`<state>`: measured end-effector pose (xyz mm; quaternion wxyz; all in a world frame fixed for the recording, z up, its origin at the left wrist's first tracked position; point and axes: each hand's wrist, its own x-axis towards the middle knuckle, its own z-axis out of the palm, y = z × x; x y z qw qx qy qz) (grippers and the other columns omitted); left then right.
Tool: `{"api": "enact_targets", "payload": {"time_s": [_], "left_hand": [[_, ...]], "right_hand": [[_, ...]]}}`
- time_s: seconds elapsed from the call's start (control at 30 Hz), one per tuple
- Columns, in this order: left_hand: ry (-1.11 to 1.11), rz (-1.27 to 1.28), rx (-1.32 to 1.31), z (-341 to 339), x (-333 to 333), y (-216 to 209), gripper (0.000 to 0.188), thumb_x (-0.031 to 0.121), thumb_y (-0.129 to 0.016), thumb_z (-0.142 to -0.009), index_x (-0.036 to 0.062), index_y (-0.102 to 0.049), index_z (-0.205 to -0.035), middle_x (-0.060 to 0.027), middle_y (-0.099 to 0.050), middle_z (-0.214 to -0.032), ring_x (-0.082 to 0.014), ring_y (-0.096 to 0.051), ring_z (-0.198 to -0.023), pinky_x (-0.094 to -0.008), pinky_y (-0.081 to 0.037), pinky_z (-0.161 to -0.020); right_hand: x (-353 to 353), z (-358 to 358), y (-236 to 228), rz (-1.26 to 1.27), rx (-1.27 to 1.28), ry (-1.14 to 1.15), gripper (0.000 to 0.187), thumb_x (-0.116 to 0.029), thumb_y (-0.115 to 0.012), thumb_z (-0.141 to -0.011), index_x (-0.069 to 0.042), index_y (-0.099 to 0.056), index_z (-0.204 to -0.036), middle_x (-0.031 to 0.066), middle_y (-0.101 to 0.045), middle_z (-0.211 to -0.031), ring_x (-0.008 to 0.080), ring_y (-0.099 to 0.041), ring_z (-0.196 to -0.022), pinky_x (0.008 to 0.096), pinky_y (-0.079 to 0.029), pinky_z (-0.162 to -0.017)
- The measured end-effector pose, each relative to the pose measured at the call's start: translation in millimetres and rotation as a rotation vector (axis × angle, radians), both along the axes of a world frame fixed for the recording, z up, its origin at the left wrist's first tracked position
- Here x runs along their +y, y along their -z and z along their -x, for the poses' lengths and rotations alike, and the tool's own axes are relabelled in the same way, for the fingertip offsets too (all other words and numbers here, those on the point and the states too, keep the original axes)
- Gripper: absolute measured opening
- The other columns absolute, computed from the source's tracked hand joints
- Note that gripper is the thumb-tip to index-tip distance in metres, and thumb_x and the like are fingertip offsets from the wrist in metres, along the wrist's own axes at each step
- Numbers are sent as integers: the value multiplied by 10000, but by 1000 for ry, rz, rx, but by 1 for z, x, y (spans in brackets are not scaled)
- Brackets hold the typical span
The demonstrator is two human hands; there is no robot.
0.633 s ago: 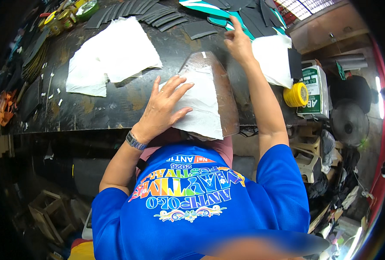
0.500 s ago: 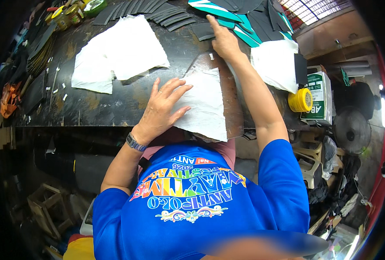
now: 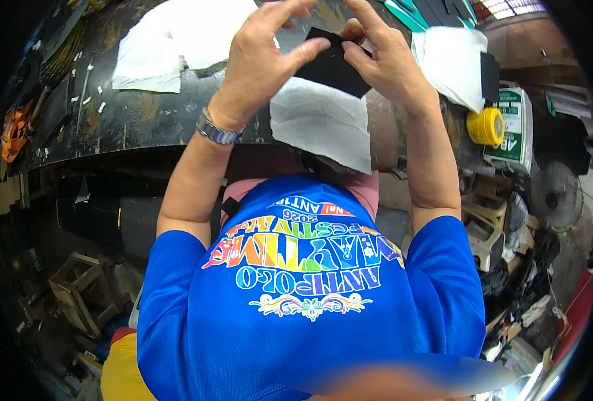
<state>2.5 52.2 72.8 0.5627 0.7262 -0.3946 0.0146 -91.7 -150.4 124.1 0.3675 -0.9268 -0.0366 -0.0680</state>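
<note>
Surface: dark, scuffed worktable [image 3: 143, 120], cluttered floor below with a wooden crate [image 3: 76, 294] at 8 o'clock | Counts: three white sheets [image 3: 323, 120], one yellow tape roll [image 3: 487, 125] at 3 o'clock, one wristwatch [image 3: 218, 131] | Grip: left hand [image 3: 263, 57] and right hand [image 3: 386, 60] both pinch one black piece [image 3: 333, 63] at 12 o'clock, raised over the middle sheet.

1. The single head view is looking steeply down from the person's head, over a blue shirt [image 3: 310, 294] at the lower edge.
2. It is facing forward over the dark tabletop [image 3: 143, 120], which is bending along the upper part of the picture.
3. It is sitting close: the raised left hand [image 3: 263, 60] and right hand [image 3: 386, 60] are filling the upper middle.
4. The fisheye rim is darkening the corners, and the cluttered floor [image 3: 76, 294] is showing below the tabletop's edge.
</note>
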Motion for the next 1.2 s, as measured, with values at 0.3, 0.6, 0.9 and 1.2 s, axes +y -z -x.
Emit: {"api": "enact_targets", "payload": {"time_s": [0.3,0.6,0.9,1.2], "left_hand": [[330,443,649,33,-17,33,222,136,-721,-985,40,-686,-1182,-50,-718,-997,-113,-698,-808,-245,-564,-754],[298,198,455,75,-27,50,463,218,-803,-911,21,-605,-1279,-126,-650,-1200,-192,-696,-1002,-342,-584,-852],[165,-412,-432,74,-24,67,867,561,-850,-728,74,-587,-1395,-158,-574,-1396,-346,-492,-1341,-496,-321,-1169],[80,-381,-462,73,-27,69,623,435,-762,-886,87,-605,-1378,-128,-598,-1375,-312,-550,-1276,-488,-371,-1092]], "right_hand": [[-9,71,67,-1359,-293,40,789,-219,-692,-967,-166,-222,-1598,110,-661,-1255,255,-656,-1137,455,-568,-964],[-10,88,82,-1378,-358,437,651,-22,-661,-961,-146,-354,-1521,92,-651,-1182,193,-689,-1010,355,-615,-863],[-19,118,93,-815,-171,494,615,5,-558,-1014,-39,-300,-1571,111,-668,-1100,90,-645,-945,227,-557,-820],[-10,115,103,-645,-204,555,583,28,-547,-1012,-39,-355,-1558,65,-658,-1039,40,-585,-866,191,-496,-735]]}}
